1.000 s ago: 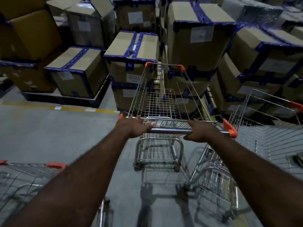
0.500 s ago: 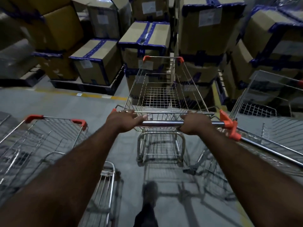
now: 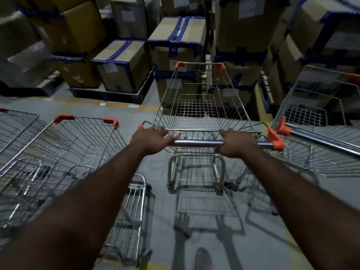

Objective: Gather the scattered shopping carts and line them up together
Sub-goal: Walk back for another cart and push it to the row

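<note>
A wire shopping cart (image 3: 198, 106) with orange corner caps stands straight ahead of me, its basket empty. My left hand (image 3: 151, 140) grips the left part of its chrome handle bar (image 3: 196, 143), and my right hand (image 3: 236, 144) grips the right part. A second cart (image 3: 64, 152) stands close on the left, alongside mine. A third cart (image 3: 319, 133) stands on the right, its handle end almost touching the orange cap of my handle. The edge of another cart (image 3: 13, 121) shows at the far left.
Stacked cardboard boxes (image 3: 175, 45) with blue tape on dark pallets fill the space right beyond the cart's front. A yellow floor line (image 3: 109, 104) runs along the pallets. Grey concrete floor (image 3: 204, 230) lies under me, with my shoe (image 3: 203, 260) at the bottom.
The cart I hold has rolled forward toward the boxes. The left cart has come up alongside me and the right cart's handle now sits next to mine.
</note>
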Tool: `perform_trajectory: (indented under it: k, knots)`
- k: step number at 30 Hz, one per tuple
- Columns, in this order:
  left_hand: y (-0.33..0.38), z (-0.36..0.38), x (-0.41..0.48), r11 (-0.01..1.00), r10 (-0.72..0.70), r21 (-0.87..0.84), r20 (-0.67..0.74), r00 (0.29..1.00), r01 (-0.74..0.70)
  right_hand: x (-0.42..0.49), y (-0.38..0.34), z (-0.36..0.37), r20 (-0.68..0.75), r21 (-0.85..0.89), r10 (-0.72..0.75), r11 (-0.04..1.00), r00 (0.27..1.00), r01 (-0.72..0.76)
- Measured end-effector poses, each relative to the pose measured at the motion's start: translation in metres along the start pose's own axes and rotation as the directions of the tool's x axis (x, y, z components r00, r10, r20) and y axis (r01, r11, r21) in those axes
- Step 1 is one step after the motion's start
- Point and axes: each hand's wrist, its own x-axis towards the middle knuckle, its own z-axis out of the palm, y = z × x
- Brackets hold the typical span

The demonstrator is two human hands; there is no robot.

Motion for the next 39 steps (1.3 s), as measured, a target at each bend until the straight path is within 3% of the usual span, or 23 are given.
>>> perform_trajectory:
  k: [3, 6, 10, 13, 23, 33, 39]
  knots:
    - [-0.018, 0.005, -0.028, 0.994, 0.099, 0.049, -0.051, 0.994, -0.096, -0.023, -0.007, 0.013, -0.055, 0.020, 0.023, 1.000, 0.998, -0.022]
    - [-0.042, 0.008, -0.058, 0.987, 0.081, 0.147, -0.062, 0.995, -0.071, -0.047, -0.018, 0.019, -0.067, 0.027, 0.040, 0.999, 0.997, -0.038]
    - [-0.037, 0.007, -0.098, 0.996, 0.060, 0.067, -0.034, 0.998, -0.058, -0.081, -0.028, 0.034, -0.039, 0.038, 0.089, 0.995, 0.995, -0.087]
    - [-0.031, 0.022, -0.137, 0.997, 0.070, -0.035, -0.090, 0.993, -0.073, -0.116, -0.035, 0.046, -0.021, 0.017, 0.129, 0.991, 0.991, -0.129]
    - [-0.034, 0.058, -0.239, 0.987, 0.143, -0.057, -0.119, 0.983, -0.150, -0.229, -0.071, 0.077, -0.019, -0.008, 0.235, 0.972, 0.972, -0.236]
    - [-0.014, 0.087, -0.338, 0.987, 0.094, -0.116, -0.116, 0.989, -0.108, -0.326, -0.085, 0.093, 0.031, -0.016, 0.178, 0.984, 0.984, -0.178]
    - [-0.017, 0.097, -0.389, 0.991, 0.074, -0.104, -0.095, 0.993, -0.084, -0.367, -0.093, 0.115, -0.022, 0.001, 0.113, 0.994, 0.993, -0.113]
